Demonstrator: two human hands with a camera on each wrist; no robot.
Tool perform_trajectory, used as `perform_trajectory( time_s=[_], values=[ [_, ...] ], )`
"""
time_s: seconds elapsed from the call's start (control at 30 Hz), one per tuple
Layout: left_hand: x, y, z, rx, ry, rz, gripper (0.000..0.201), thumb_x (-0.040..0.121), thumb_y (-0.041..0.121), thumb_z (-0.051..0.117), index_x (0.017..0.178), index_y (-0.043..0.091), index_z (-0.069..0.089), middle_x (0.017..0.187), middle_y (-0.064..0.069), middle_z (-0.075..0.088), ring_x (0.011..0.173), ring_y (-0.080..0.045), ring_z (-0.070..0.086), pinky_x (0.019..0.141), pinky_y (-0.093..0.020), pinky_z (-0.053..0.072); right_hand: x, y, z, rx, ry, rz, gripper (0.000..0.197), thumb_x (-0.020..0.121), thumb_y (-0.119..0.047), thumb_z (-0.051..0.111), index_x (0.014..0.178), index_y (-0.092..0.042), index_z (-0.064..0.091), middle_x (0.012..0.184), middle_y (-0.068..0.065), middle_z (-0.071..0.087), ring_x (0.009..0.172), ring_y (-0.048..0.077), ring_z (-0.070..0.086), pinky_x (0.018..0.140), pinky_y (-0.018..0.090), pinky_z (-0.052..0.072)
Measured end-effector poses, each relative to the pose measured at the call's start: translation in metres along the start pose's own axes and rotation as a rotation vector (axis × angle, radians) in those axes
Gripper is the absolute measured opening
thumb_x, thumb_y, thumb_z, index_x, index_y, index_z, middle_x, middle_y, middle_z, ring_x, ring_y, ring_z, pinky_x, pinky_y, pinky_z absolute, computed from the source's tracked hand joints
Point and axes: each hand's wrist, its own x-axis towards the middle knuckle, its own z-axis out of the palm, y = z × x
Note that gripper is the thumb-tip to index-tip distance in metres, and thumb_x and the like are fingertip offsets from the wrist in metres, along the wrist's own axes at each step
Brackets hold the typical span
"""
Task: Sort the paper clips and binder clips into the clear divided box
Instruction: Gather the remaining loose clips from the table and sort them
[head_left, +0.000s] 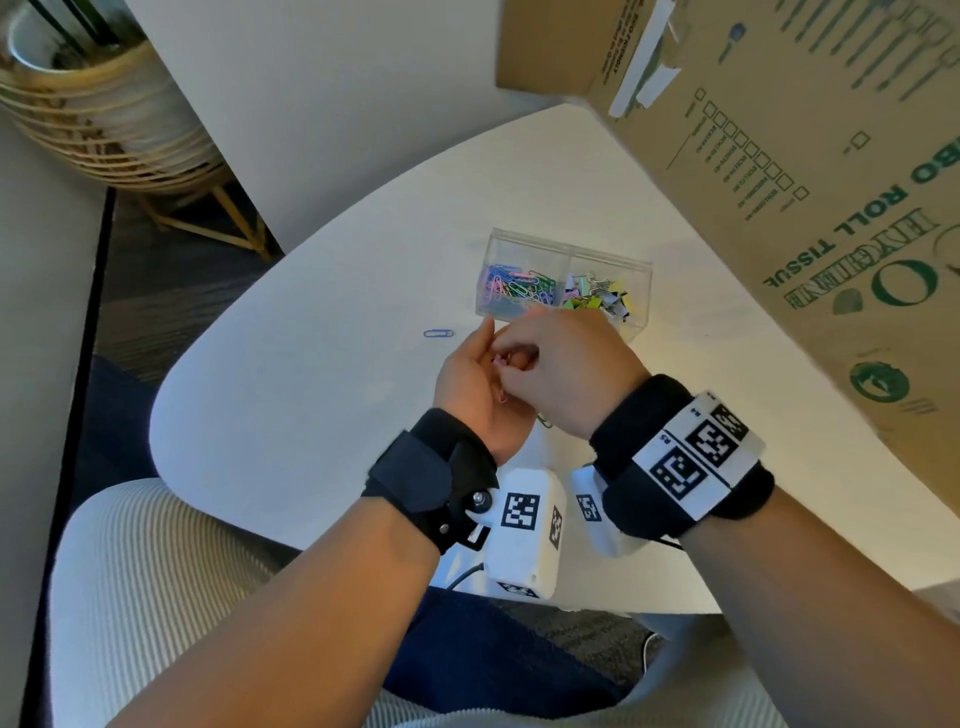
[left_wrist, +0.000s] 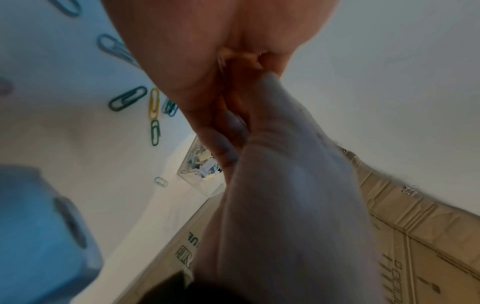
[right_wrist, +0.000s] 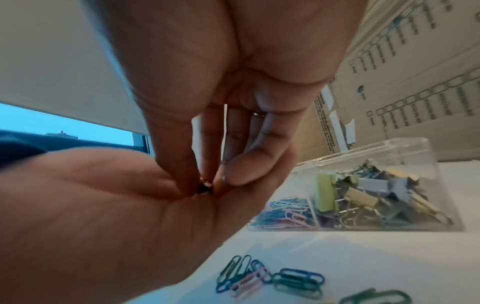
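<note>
The clear divided box (head_left: 636, 278) stands on the white table; its left compartment holds coloured paper clips (head_left: 514, 291) and its right compartment holds binder clips (head_left: 597, 299). Just in front of it my left hand (head_left: 475, 364) lies palm up with straight fingers, a pink paper clip (head_left: 503, 396) resting in the palm. My right hand (head_left: 511, 358) reaches into that palm, and its thumb and fingers pinch a small clip (right_wrist: 205, 186). Several loose paper clips (right_wrist: 262, 275) lie on the table under the hands. One blue paper clip (head_left: 438, 333) lies apart to the left.
A large cardboard box (head_left: 779, 182) leans over the table's right side, close to the clear box. The table's rounded edge (head_left: 171, 395) curves on the left, with a wicker planter (head_left: 109, 119) on the floor beyond. White camera units hang at both wrists.
</note>
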Motion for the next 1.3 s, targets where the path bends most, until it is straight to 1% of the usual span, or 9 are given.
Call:
perform_trajectory(
  time_s=[0.13, 0.23, 0.4, 0.57, 0.67, 0.87, 1.07, 1.2, 1.3],
  values=[
    [0.0, 0.0, -0.001, 0.074, 0.023, 0.05, 0.041, 0.099, 0.03, 0.036, 0.11, -0.002, 0.061, 0.095, -0.016, 0.071, 0.081, -0.026, 0.072, 0.073, -0.033, 0.058, -0.009, 0.012, -0.012, 0.401, 0.295, 0.152, 0.014, 0.085, -0.019, 0.065, 0.094, -0.022, 0.076, 0.077, -0.011, 0.07, 0.065, -0.001, 0.061, 0.074, 0.019, 0.053],
    [0.0, 0.001, 0.0, 0.066, 0.034, 0.06, 0.041, 0.099, 0.028, 0.037, 0.116, -0.003, 0.059, 0.107, -0.02, 0.069, 0.092, -0.03, 0.07, 0.084, -0.038, 0.056, 0.0, 0.034, -0.03, 0.333, 0.512, 0.21, 0.014, 0.085, -0.022, 0.064, 0.093, -0.022, 0.075, 0.078, -0.011, 0.068, 0.063, -0.003, 0.056, 0.072, 0.016, 0.048],
    [-0.003, -0.001, -0.002, 0.113, 0.019, 0.04, 0.04, 0.099, 0.027, 0.039, 0.118, -0.001, 0.06, 0.11, -0.019, 0.069, 0.097, -0.031, 0.069, 0.09, -0.039, 0.053, 0.012, 0.06, -0.038, 0.001, 0.251, 0.298, 0.029, 0.088, -0.031, 0.06, 0.115, -0.026, 0.068, 0.111, 0.001, 0.066, 0.096, 0.02, 0.059, 0.091, 0.032, 0.047],
    [-0.001, -0.004, -0.008, 0.144, 0.041, 0.04, 0.038, 0.098, 0.027, 0.038, 0.111, 0.001, 0.062, 0.097, -0.016, 0.071, 0.088, -0.027, 0.07, 0.081, -0.036, 0.056, -0.011, 0.026, -0.004, 0.169, 0.053, -0.053, 0.024, 0.085, -0.016, 0.061, 0.104, -0.024, 0.072, 0.094, -0.007, 0.067, 0.08, 0.009, 0.057, 0.078, 0.028, 0.047],
    [-0.002, -0.006, -0.009, 0.14, 0.037, 0.012, 0.043, 0.098, 0.032, 0.037, 0.116, 0.003, 0.063, 0.114, -0.02, 0.067, 0.109, -0.033, 0.062, 0.097, -0.044, 0.045, -0.018, 0.019, 0.015, 0.04, -0.143, -0.127, 0.023, 0.081, -0.015, 0.06, 0.098, -0.022, 0.073, 0.097, -0.002, 0.069, 0.087, 0.018, 0.059, 0.08, 0.035, 0.048],
    [0.0, 0.005, -0.003, 0.152, -0.009, 0.044, 0.043, 0.1, 0.034, 0.034, 0.119, 0.004, 0.059, 0.118, -0.022, 0.064, 0.108, -0.032, 0.061, 0.095, -0.04, 0.047, 0.0, 0.018, 0.012, -0.003, -0.09, -0.097, 0.012, 0.086, -0.017, 0.058, 0.085, -0.018, 0.07, 0.088, 0.001, 0.068, 0.084, 0.02, 0.058, 0.079, 0.037, 0.048],
    [-0.001, 0.034, -0.006, 0.356, 0.04, 0.246, 0.024, 0.094, 0.019, 0.049, 0.107, 0.008, 0.065, 0.102, -0.01, 0.069, 0.091, -0.024, 0.065, 0.086, -0.032, 0.05, 0.035, 0.014, -0.028, 0.225, 0.374, 0.025, 0.008, 0.089, -0.018, 0.062, 0.09, -0.017, 0.07, 0.082, -0.005, 0.068, 0.07, 0.009, 0.058, 0.075, 0.025, 0.05],
    [-0.008, 0.049, -0.017, 0.601, 0.111, 0.429, 0.023, 0.094, 0.007, 0.044, 0.098, 0.012, 0.066, 0.095, -0.006, 0.07, 0.086, -0.02, 0.065, 0.073, -0.026, 0.051, 0.058, 0.023, -0.034, -0.008, 0.196, 0.144, 0.026, 0.095, -0.018, 0.05, 0.11, -0.023, 0.07, 0.113, 0.002, 0.069, 0.1, 0.022, 0.063, 0.092, 0.033, 0.05],
    [-0.013, 0.056, -0.018, 0.933, 0.145, 0.532, 0.027, 0.093, 0.0, 0.044, 0.097, 0.015, 0.067, 0.096, -0.002, 0.069, 0.087, -0.017, 0.062, 0.075, -0.027, 0.052, 0.05, 0.025, -0.036, 0.004, 0.162, 0.142, 0.028, 0.094, -0.018, 0.048, 0.11, -0.025, 0.07, 0.115, 0.001, 0.069, 0.102, 0.02, 0.063, 0.088, 0.028, 0.051]
  ],
)
